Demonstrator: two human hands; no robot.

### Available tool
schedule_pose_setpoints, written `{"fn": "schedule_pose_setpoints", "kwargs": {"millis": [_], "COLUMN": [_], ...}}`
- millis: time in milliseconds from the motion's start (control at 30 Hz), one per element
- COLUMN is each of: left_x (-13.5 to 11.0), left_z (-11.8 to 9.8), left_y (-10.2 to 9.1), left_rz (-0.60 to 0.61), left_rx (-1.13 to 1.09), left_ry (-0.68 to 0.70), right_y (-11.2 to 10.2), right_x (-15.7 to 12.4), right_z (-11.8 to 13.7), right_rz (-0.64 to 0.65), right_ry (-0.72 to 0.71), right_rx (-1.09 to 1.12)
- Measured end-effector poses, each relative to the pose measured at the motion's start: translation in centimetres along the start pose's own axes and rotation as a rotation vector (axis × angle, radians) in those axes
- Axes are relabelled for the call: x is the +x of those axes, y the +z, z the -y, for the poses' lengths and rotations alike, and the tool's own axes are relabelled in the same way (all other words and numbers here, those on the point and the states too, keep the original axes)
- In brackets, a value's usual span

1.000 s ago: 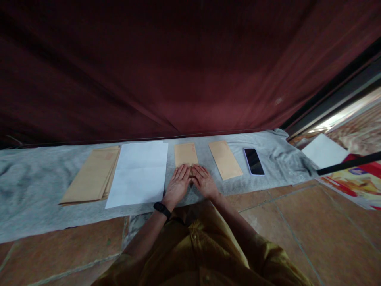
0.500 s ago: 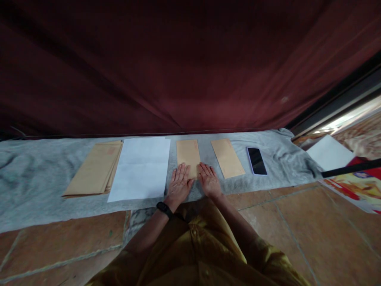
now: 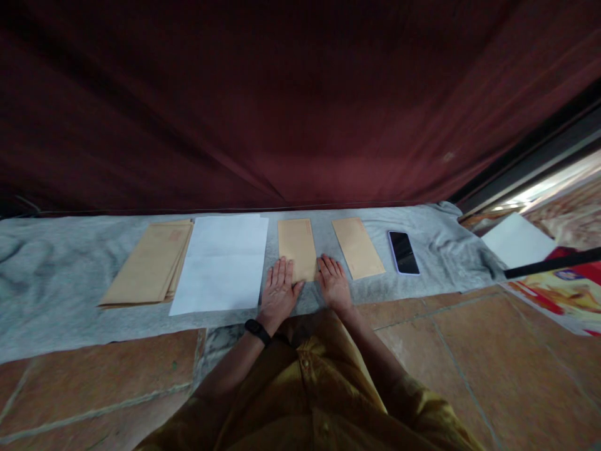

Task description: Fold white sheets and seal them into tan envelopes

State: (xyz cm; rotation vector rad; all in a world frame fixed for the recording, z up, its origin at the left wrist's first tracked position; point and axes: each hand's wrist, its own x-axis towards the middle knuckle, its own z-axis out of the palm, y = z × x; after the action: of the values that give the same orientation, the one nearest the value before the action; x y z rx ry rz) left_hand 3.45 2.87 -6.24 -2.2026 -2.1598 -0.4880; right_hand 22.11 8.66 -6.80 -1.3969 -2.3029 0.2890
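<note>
A brown paper envelope (image 3: 297, 241) lies flat on the grey cloth (image 3: 291, 307) in front of me. My left hand (image 3: 278, 291) rests flat over its lower left corner, fingers stretched out. At its lower right edge lies my right hand (image 3: 334, 283), also flat with the fingers extended. Neither hand grips anything. Just right of my right hand is a second brown envelope (image 3: 359, 248), set at a slant. Left of my left hand sit white paper sheets (image 3: 220, 266), and beyond them a stack of brown envelopes (image 3: 143, 266).
A phone (image 3: 404, 252) with a dark screen lies at the right on the cloth. Dark red fabric (image 3: 291, 125) hangs behind. Tiled floor (image 3: 451, 363) runs along the front. At the far right are a white sheet (image 3: 519, 239) and a colourful printed package (image 3: 558, 297).
My hands have slid slightly apart, the left one leftward and the right one rightward, uncovering more of the envelope's lower end. The other papers stay in place.
</note>
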Motion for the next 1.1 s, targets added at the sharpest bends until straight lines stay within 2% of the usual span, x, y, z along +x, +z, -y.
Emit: {"fn": "schedule_pose_setpoints", "kwargs": {"millis": [200, 333, 400, 567, 733, 867, 967, 1100], "left_x": [0.0, 0.0, 0.0, -0.1, -0.1, -0.2, -0.2, -0.1], "left_z": [-0.1, 0.1, 0.2, 0.4, 0.7, 1.3, 1.7, 1.6], "left_y": [0.0, 0.1, 0.0, -0.2, -0.6, -0.8, -0.7, -0.6], "left_rz": [-0.028, -0.047, -0.057, -0.118, -0.148, -0.155, -0.158, -0.168], "left_rx": [0.008, -0.004, -0.015, -0.054, -0.109, -0.145, -0.144, -0.134], "left_ry": [-0.002, 0.000, 0.004, 0.034, 0.082, 0.137, 0.165, 0.126], "right_y": [0.5, 0.8, 0.8, 1.4, 1.8, 0.9, -0.7, -3.8], "right_x": [0.8, 2.1, 2.6, 2.5, 2.0, 2.2, 2.4, 2.3], "right_z": [1.3, 2.6, 3.1, 4.7, 5.9, 5.4, 3.5, -0.8], "right_rz": [-0.089, -0.169, -0.199, -0.176, -0.202, -0.222, -0.245, -0.294], "right_ry": [0.146, 0.303, 0.416, 0.762, 0.763, 0.723, 0.696, 0.689], "right_rx": [0.156, 0.371, 0.598, 1.439, 1.480, 1.455, 1.430, 1.275]}}
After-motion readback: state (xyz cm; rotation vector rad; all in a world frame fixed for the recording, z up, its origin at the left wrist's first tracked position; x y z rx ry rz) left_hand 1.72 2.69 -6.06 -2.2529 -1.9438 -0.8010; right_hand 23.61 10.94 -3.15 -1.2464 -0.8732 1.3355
